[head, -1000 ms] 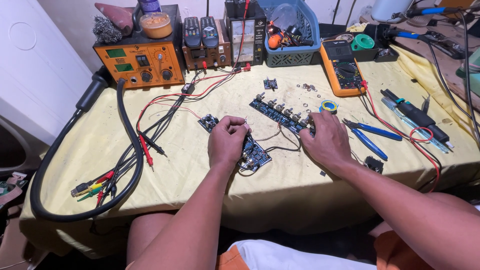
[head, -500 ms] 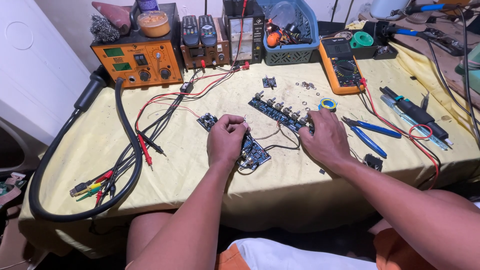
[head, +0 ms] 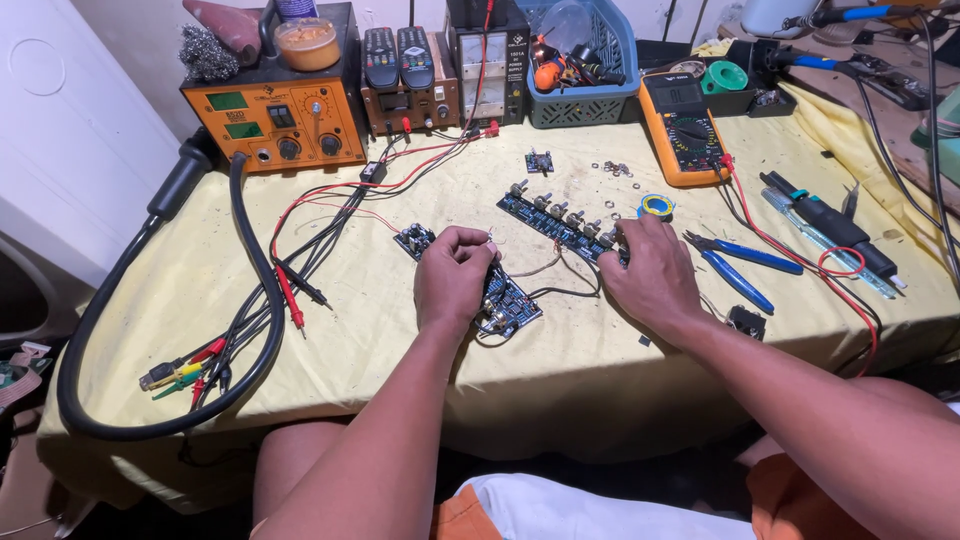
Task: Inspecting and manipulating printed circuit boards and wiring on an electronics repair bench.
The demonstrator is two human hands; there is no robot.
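Worktop: yellow cloth-covered worktop (head: 560,370), crowded with electronics gear.
Left hand: left hand (head: 455,275) curled over a small blue circuit board (head: 505,298), fingers pressed together on it at centre.
Right hand: right hand (head: 655,275) at 3 o'clock, fingertips pinching the near end of a long potentiometer board (head: 555,218).
Wires: thin leads (head: 560,290) link both boards.
Nearby: blue pliers (head: 740,270) at 3 o'clock; orange multimeter (head: 680,125) at 1 o'clock; orange soldering station (head: 275,125) at 11 o'clock.
Risk: pulling the boards apart could strain the leads or tear a joint.
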